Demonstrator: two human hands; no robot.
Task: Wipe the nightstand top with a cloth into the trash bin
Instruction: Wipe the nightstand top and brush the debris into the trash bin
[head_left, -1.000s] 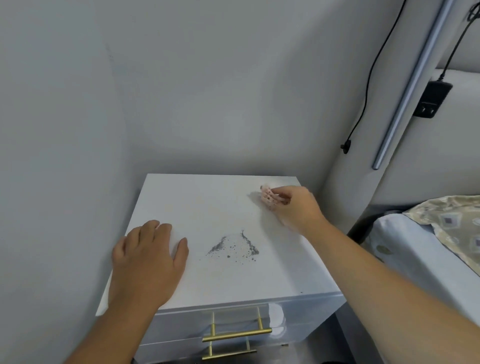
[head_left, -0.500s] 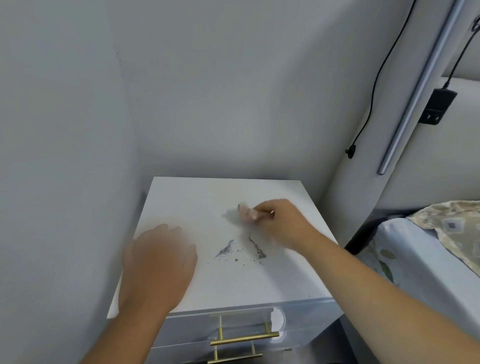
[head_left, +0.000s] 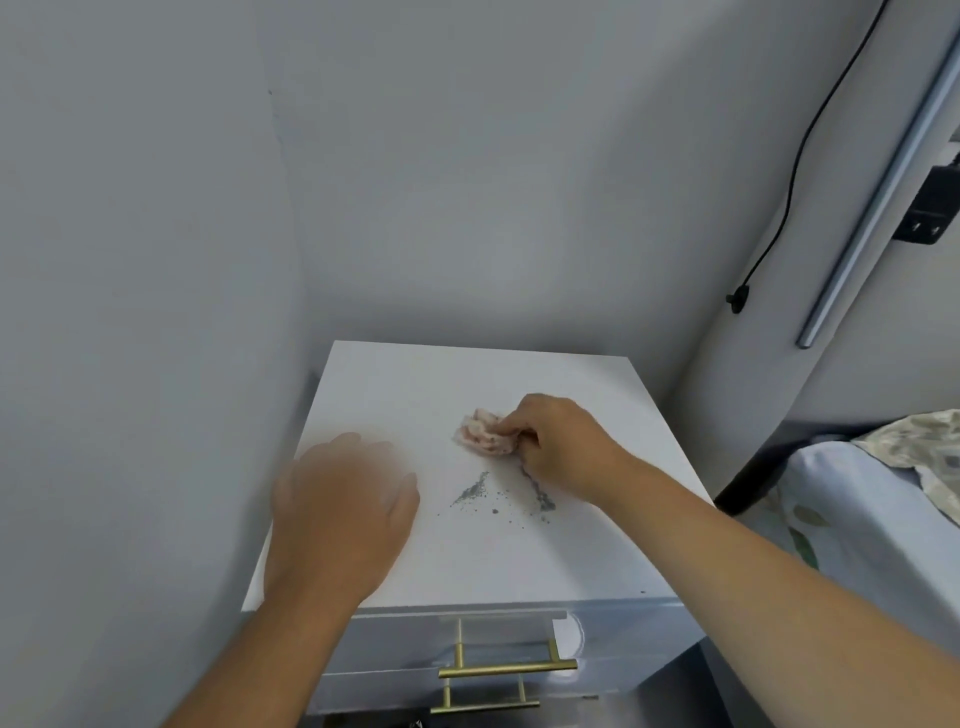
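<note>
A white nightstand top (head_left: 426, 379) fills the middle of the view. Two short streaks of grey crumbs (head_left: 498, 496) lie near its centre. My right hand (head_left: 561, 441) grips a small crumpled pinkish cloth (head_left: 480, 433) and presses it on the top just behind the crumbs. My left hand (head_left: 337, 514) lies palm down, fingers together, on the front left part of the top; it is blurred. No trash bin is in view.
Walls close in the nightstand at the left and back. Drawers with brass handles (head_left: 506, 667) face me below the top. A bed with patterned bedding (head_left: 883, 499) stands at the right. A black cable (head_left: 789, 171) and a metal rail (head_left: 878, 187) hang on the right wall.
My right hand has slid the cloth from the back right of the top toward the centre, just behind the crumbs. The left hand stayed on the front left.
</note>
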